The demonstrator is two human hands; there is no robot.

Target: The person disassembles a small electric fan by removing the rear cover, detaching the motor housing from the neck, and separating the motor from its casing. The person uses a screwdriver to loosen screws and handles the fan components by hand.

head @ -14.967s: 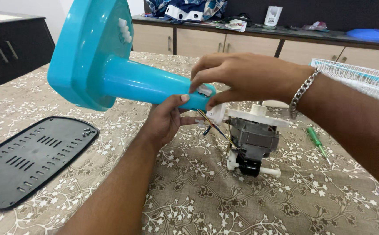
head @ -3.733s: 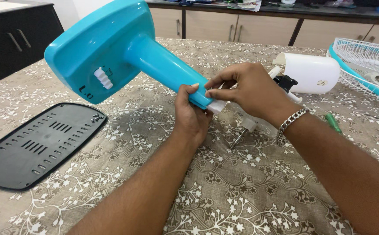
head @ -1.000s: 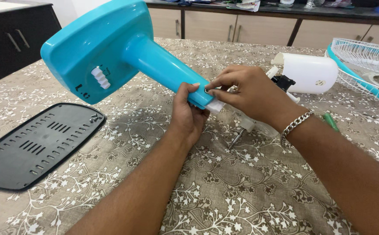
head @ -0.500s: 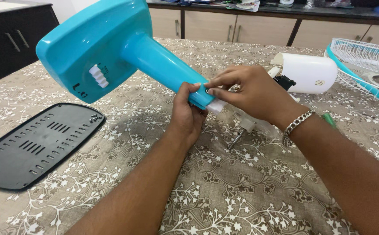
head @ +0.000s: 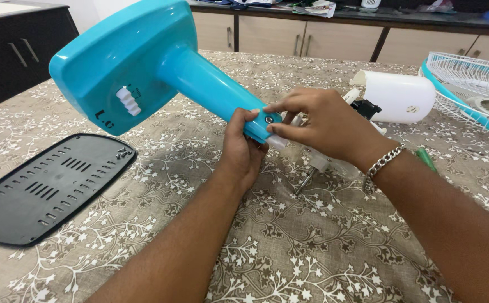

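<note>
A person's two hands work at the narrow end of a turquoise fan stand (head: 160,67), held tilted above a counter (head: 311,247) spread with a brown floral cloth — the wide base up and to the left, the neck slanting down to the right. The left hand (head: 243,148) comes up from below and its fingers wrap the tip of the neck, thumb pressed on top just beside a small screw (head: 268,119) in the plastic. The right hand (head: 326,126), with a chain bracelet (head: 383,160) at the wrist, reaches across from the right, forefinger and thumb pinched at the white plastic collar (head: 278,141) that sticks out of the neck's end; both hands are closed on the joint, not slack.

The stand looks like a hollow moulded shell — stiff and probably light, but glossy and likely to slip, and top-heavy toward the base. The slim neck appears the surest place to take hold; the white collar looks thinner and more apt to crack.

Both forearms angle in low over the cloth, wrists bent toward each other. A black vented base plate (head: 48,188) lies flat at left, a white motor cover (head: 401,96), a wire fan guard (head: 474,73) and a green screwdriver (head: 425,157) at right
</note>
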